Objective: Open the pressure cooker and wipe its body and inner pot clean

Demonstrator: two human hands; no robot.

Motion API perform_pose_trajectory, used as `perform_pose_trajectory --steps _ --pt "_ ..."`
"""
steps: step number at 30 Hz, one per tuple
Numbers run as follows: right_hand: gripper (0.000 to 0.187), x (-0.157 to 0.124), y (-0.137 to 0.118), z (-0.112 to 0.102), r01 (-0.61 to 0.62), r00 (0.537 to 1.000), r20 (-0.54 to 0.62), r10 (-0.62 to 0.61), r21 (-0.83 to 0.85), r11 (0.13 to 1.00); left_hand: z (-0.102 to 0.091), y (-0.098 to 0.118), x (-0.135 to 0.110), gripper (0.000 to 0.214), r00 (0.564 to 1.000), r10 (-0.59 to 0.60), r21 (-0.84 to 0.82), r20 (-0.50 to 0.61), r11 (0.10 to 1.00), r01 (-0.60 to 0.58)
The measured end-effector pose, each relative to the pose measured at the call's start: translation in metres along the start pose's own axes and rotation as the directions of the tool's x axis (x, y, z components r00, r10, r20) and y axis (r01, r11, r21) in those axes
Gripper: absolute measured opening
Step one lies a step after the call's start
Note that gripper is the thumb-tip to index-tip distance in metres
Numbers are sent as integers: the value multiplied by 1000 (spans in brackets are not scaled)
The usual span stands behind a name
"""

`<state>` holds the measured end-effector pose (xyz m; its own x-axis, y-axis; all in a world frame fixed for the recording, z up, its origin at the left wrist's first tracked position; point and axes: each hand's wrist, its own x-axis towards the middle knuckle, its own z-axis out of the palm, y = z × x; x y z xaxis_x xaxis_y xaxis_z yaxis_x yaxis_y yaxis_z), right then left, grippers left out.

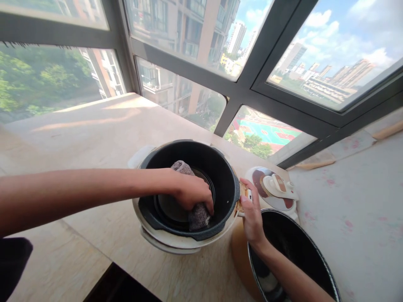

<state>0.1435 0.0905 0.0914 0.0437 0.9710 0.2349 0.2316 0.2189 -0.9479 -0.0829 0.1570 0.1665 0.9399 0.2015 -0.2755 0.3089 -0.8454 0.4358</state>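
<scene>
Inside the black-lined pressure cooker (225, 184), my left hand (195, 193) is closed on a dark grey cloth (199, 217) and presses it toward the pot's bottom right. Part of the cloth bunches up behind the wrist. My right hand (252, 214) grips the cream side handle (243, 197) of the cooker, thumb on top. Just behind that hand lies the cooker's lid (273, 184), white with a brown and metallic face. Below my right forearm stands a second deep pot (299, 243), dark inside and tan outside.
A pale marble sill (94, 142) carries everything, running up to large grey-framed windows (195, 71). On the right rises a flower-patterned wall (352, 209), close to the lid and second pot. A dark flat object (121, 287) is at the bottom edge.
</scene>
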Motion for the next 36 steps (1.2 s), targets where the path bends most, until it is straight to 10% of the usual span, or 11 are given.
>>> perform_pose_trajectory --steps 11,23,36 --pt "47 0 -3 -1 -25 1000 7 25 -2 1000 -6 10 -40 72 980 -188 -371 67 907 199" --pt "48 0 0 -2 -50 998 24 50 8 999 -4 -25 -46 71 967 -252 -269 -45 935 231" --pt "45 2 2 -2 14 1000 24 -13 -23 1000 -5 -46 -28 57 768 -594 28 -239 787 617"
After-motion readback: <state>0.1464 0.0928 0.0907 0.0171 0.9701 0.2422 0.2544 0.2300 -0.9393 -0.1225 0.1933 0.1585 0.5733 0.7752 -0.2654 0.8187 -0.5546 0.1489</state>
